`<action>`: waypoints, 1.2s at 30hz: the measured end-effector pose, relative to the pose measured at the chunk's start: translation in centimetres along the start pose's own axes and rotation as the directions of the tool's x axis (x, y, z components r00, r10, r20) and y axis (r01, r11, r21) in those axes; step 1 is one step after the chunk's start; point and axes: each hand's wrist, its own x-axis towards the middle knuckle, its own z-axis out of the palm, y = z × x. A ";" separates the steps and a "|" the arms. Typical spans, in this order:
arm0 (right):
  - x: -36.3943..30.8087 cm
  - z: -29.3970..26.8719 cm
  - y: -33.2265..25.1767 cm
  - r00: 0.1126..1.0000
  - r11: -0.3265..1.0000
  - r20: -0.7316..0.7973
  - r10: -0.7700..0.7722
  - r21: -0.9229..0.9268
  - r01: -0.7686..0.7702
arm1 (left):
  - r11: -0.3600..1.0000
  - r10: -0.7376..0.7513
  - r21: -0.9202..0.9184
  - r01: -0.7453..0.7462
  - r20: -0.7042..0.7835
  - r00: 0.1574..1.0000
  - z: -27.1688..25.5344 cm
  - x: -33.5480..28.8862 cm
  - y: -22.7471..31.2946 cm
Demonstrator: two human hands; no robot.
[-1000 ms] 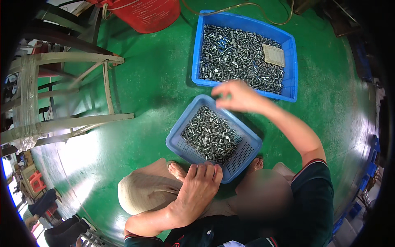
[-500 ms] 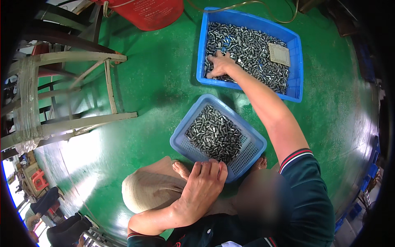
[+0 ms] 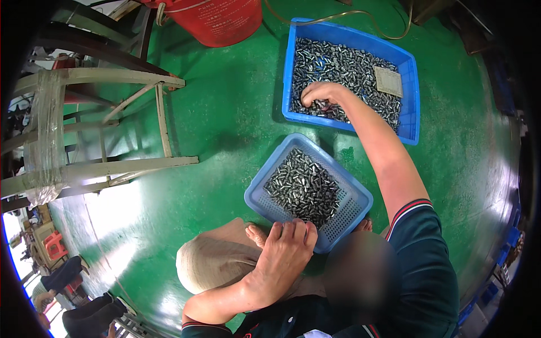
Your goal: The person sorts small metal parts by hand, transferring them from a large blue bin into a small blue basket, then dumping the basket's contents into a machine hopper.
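Note:
My right hand (image 3: 326, 94) is in the large blue bin (image 3: 349, 130), near its left end, with bent fingers closed round some of the small shiny metal cylinders (image 3: 352, 65) heaped there. In front of me a lighter blue perforated basket (image 3: 345, 230) sits tilted on the floor with a pile of similar metal cylinders (image 3: 304, 188) in it. Over the near side of this basket is my left hand (image 3: 284, 256), its back toward the camera and its fingers curled. The fingertips are hidden, so whatever they grip cannot be made out.
A pale card (image 3: 388, 81) lies on the parts in the bin. Beyond are a red bucket (image 3: 225, 22) and a thin hose (image 3: 360, 12). Wooden frames (image 3: 129, 167) stand on the left of the green floor (image 3: 225, 124). Another person (image 3: 93, 315) shows at lower left.
My right hand has gone from spread fingers on the parts to a bent, closed grip, shifting a little to the right. The whole view has slid slightly; my left hand keeps its pose.

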 end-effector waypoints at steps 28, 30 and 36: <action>-4.1 -2.0 7.5 0.822 0.817 -0.563 -0.091 -0.514 -0.262 | 0.989 0.146 0.029 -0.147 0.030 0.989 2.5 0.9 2.3; -3.6 -1.1 6.4 0.863 0.789 -0.505 -0.013 -0.536 -0.301 | 0.990 0.134 0.042 -0.135 0.033 0.990 2.4 1.1 2.3; -1.8 0.4 6.1 0.891 0.832 -0.454 0.017 -0.488 -0.265 | 0.991 0.123 0.057 -0.123 0.006 0.992 2.0 1.5 2.0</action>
